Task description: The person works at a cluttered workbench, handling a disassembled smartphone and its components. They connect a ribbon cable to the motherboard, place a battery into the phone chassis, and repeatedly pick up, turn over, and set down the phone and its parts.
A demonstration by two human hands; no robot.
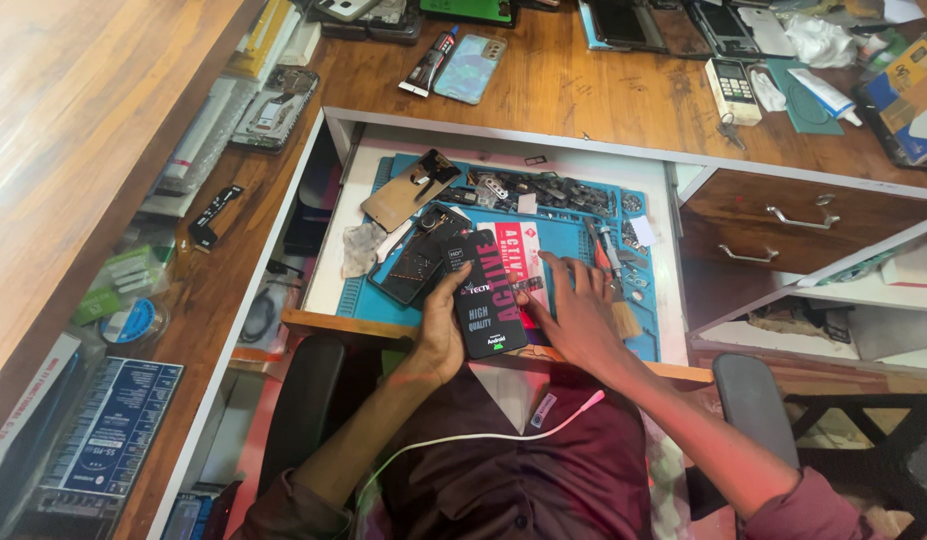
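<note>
My left hand [441,328] grips a flat black rectangular part [490,295], likely a phone battery, tilted upright over the near edge of a pulled-out work tray. My right hand [575,312] lies flat beside it, fingers spread on the blue work mat [573,232] and on a red and white package [518,250]. An opened phone [420,255] with bare insides lies just left of the black part. A tan back cover [408,190] rests farther back on the mat.
Small screws, metal brackets and tools [608,265] litter the mat's back and right side. The wooden desk behind holds a phone [469,68], a glue tube [430,60] and a card reader [732,88]. Drawers [798,215] stand to the right, cluttered shelves to the left.
</note>
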